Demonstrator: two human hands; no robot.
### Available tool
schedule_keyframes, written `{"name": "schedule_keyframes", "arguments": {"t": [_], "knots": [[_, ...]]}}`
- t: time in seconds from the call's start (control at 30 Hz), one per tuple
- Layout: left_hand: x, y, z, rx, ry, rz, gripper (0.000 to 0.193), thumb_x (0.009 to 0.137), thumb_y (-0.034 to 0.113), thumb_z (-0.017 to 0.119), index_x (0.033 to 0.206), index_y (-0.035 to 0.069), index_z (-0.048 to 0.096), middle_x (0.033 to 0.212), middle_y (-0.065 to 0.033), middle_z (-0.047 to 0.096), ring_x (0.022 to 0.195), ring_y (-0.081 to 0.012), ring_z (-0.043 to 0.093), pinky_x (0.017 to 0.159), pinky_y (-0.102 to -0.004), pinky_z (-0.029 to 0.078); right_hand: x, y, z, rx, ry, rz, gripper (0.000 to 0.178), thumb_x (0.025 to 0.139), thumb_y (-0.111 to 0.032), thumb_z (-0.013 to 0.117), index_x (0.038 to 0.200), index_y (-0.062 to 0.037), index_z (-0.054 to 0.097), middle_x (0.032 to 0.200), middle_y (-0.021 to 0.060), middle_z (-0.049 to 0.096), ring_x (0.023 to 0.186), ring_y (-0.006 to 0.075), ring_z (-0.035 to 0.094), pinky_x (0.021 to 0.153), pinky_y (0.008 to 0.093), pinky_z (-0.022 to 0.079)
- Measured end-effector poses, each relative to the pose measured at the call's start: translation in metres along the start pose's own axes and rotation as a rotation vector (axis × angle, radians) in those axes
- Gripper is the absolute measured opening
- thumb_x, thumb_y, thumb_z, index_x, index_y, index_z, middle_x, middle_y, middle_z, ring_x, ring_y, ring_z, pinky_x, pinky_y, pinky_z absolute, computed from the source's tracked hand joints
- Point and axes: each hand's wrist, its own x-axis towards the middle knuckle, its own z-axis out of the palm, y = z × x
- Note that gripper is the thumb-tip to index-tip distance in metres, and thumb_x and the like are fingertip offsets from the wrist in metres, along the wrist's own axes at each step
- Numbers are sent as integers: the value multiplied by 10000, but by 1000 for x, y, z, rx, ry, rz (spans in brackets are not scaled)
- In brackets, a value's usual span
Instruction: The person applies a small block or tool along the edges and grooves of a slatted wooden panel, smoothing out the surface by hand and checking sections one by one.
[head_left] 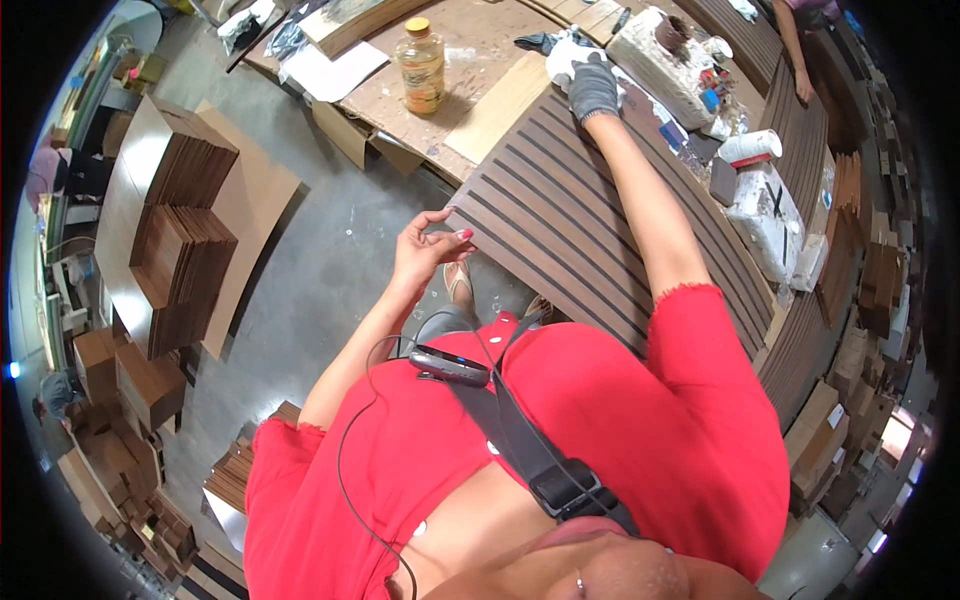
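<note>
A brown slatted panel with dark grooves lies in front of me on the worktable. My right hand, in a grey glove, reaches to its far end and closes on a crumpled white cloth. That cloth is partly hidden by the glove. My left hand is bare, beside the panel's near left corner. Its thumb and fingers are curved and apart, with nothing seen between them; whether a fingertip touches the panel's edge, I cannot tell.
A bottle of yellowish liquid stands on the worktable. White-stained blocks and a white cup sit right of the panel. Stacked brown boards are at left. Another person's arm reaches in at the far right.
</note>
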Motion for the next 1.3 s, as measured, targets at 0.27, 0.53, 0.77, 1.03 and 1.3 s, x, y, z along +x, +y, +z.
{"name": "schedule_keyframes", "arguments": {"t": [0.27,0.53,0.77,1.03,1.3], "knots": [[4,-5,-3,-33,-23,11,375,928,-11,632,1276,2,492,952,-164,725,857,-230,725,736,-314,601,1,29,35,-470,99,-200,458,890,-389,603,1258,-119,641,1356,258,519,1253,378,514,1037,498,436],[8,-9,-3,-25,12,71,411,868,-25,697,1224,-13,493,846,-102,706,797,-162,696,713,-264,562,-77,-1,47,-317,96,-469,485,733,-362,766,1101,-55,696,1286,250,563,1167,365,548,1018,417,435],[18,-8,-24,5,-64,-60,401,877,-35,664,1207,-21,436,993,-168,697,895,-222,705,802,-334,584,-215,-58,34,247,-201,-593,398,820,-197,652,1206,-102,660,1244,180,606,1064,334,613,914,393,494],[24,-6,-42,-379,-139,-304,439,854,-98,572,1256,-61,400,1125,-214,635,1048,-284,666,946,-352,561,-226,-68,31,31,-154,-853,411,762,-157,701,1171,-121,677,1235,116,633,1160,329,584,956,449,470],[26,15,-45,-514,-209,-367,431,856,-84,463,1267,-68,334,1215,-338,573,1116,-421,623,1012,-402,532,-325,69,-71,347,-258,-604,348,730,24,733,1054,-94,688,1137,147,666,1025,339,649,882,390,500]]}}
